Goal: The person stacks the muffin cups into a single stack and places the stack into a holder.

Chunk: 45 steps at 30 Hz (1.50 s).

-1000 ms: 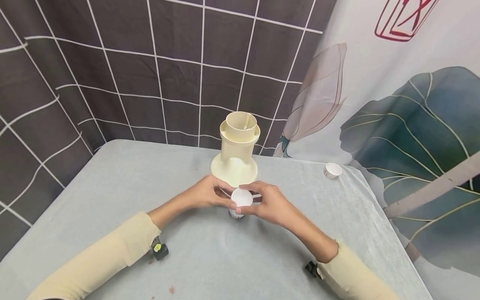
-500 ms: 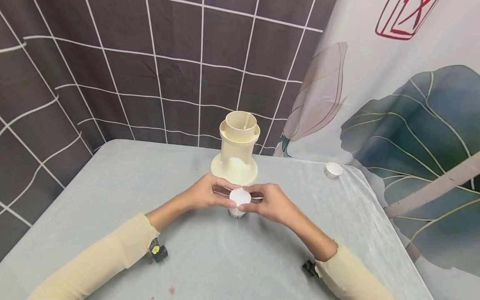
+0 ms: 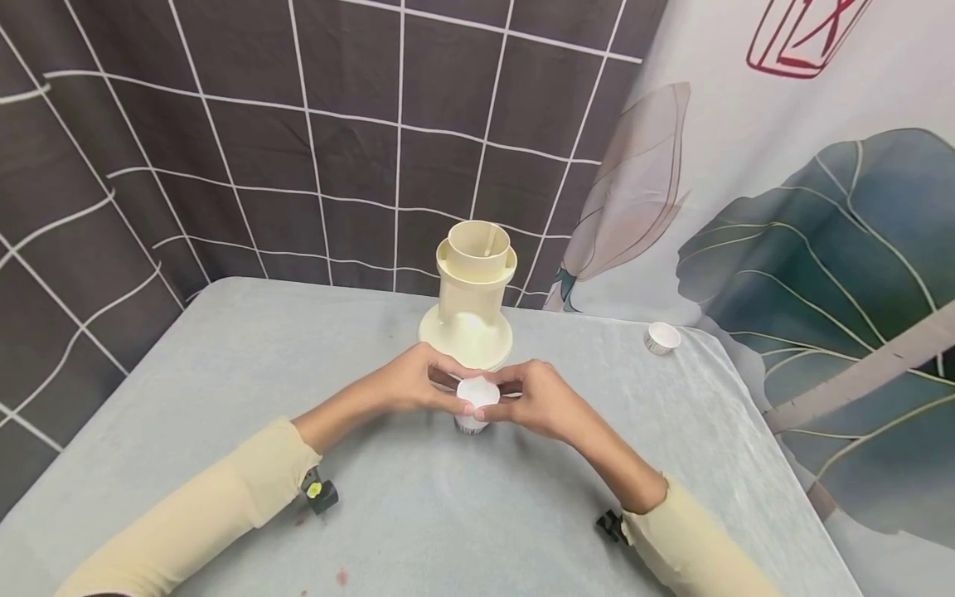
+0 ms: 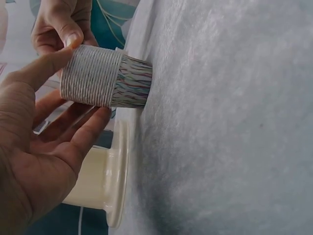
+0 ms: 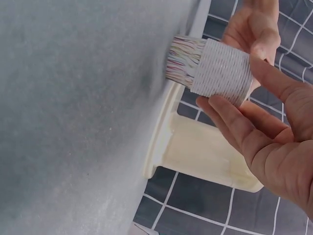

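A stack of white paper baking cups stands upright on the cloth-covered table in front of the cream stand. Many rolled rims show in both wrist views, and the lowest cup has a wavy coloured pattern. My left hand grips the stack's upper part from the left, thumb on the near side and fingers on the far side. From the right my right hand holds the same rims, thumb against the top edge. The two hands' fingertips nearly meet around the stack.
Right behind the hands rises a cream plastic stand with a round flared base and an open tube top. One single paper cup sits near the table's back right edge. A dark gridded curtain hangs behind the table.
The fingertips have drawn closer together around the stack's rim. A white strip seen between the right fingers one second ago no longer shows. The stand and single cup stay put.
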Each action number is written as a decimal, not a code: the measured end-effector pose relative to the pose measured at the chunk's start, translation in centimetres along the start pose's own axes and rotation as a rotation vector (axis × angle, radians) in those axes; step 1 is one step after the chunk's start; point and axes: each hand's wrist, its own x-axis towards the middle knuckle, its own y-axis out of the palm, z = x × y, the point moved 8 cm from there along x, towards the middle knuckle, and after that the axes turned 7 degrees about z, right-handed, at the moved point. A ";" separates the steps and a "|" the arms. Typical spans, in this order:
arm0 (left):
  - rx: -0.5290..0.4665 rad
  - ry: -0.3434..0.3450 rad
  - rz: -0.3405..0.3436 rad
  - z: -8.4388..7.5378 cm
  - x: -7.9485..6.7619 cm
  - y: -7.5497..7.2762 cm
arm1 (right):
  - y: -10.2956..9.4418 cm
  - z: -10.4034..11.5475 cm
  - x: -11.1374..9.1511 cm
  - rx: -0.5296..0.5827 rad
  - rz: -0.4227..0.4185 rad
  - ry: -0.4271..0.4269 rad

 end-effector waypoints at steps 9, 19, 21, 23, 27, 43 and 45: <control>0.023 -0.035 -0.005 -0.1 0.4 -0.2 | -0.1 0.0 0.1 0.003 0.021 -0.030; 0.009 -0.107 -0.009 0.1 0.7 -0.5 | -2.6 -2.1 -0.7 -0.063 -0.014 -0.037; -0.003 -0.108 -0.007 0.1 0.8 -0.4 | -4.1 -3.1 -1.0 -0.092 -0.062 -0.013; -0.009 -0.105 -0.005 0.2 0.8 -0.4 | -5.9 -4.3 -1.3 -0.118 -0.121 0.021; -0.021 -0.110 -0.010 0.4 0.8 -0.4 | -9.9 -6.8 -2.0 -0.183 -0.261 0.112; -0.005 -0.098 -0.016 0.6 0.5 -0.5 | -19.7 -19.6 -5.3 -0.303 -0.430 0.542; -0.012 -0.094 -0.015 0.5 0.5 -0.4 | -20.0 -20.7 -5.4 -0.295 -0.421 0.581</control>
